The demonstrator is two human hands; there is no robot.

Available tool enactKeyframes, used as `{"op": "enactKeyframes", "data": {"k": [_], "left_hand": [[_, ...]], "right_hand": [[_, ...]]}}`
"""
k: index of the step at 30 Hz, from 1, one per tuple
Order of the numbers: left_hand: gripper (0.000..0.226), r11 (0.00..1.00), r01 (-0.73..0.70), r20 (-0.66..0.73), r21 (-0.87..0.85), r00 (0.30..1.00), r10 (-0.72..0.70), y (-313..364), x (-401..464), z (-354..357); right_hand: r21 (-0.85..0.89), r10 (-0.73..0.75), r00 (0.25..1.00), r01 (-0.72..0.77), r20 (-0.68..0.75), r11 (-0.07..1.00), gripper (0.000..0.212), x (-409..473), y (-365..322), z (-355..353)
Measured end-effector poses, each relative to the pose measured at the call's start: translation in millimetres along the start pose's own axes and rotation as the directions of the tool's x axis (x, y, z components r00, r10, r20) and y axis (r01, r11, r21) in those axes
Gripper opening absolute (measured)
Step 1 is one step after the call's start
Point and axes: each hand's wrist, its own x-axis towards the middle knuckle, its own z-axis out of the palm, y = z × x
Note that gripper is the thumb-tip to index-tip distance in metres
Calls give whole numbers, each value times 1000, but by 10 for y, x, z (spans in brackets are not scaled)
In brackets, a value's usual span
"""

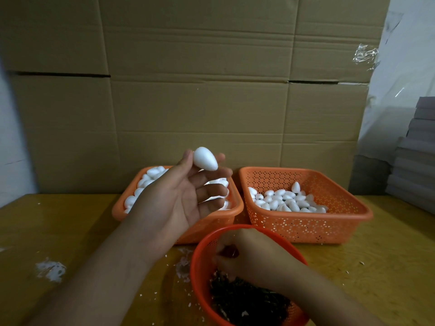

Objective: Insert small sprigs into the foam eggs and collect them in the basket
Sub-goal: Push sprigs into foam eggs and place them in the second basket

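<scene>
Head view, frame centre: left hand, palm up, grip pinching one smooth white foam egg between thumb and fingertips. Lower centre: right hand inside round red perforated basket of dark sprigs; grip state cannot be told. Behind: two rectangular orange perforated baskets holding eggs, left, right. Yellow wood-grain worktop, white crumbs.
</scene>
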Motion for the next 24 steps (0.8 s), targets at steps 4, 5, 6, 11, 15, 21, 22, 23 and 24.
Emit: {"op": "enactKeyframes", "data": {"k": [4,5,6,11,15,21,22,23,24], "left_hand": [[29,999,-46,-7,1,999,46,0,3,-31],[25,997,-74,-23,28,997,75,-5,3,-41],[24,994,-99,-43,53,994,101,-11,5,-50],[29,960,-178,-94,218,975,202,-25,15,-91],[24,917,-206,-137,342,954,266,-38,23,-97],[28,812,-208,-135,545,934,330,-66,-1,-36],[28,810,-208,-129,548,936,328,-70,-3,-20],[27,810,-206,-126,548,938,324,-73,-4,-6],[27,810,-205,-124,550,939,322,-77,-1,2]], "right_hand": [[-5,12,1000,-12,9,1000,12,5,7,-5],[4,14,1000,-14,5,1000,12,5,10,-5],[14,15,1000,-15,-4,1000,12,7,13,-7],[86,2,992,9,-126,996,9,14,-4,-64],[459,88,923,101,-373,883,12,11,-107,-239],[766,214,782,446,-585,462,11,-124,-352,-571],[766,213,776,463,-594,446,15,-144,-392,-594],[758,208,768,478,-606,443,17,-159,-418,-605],[751,203,761,489,-616,444,18,-171,-453,-611]]}}
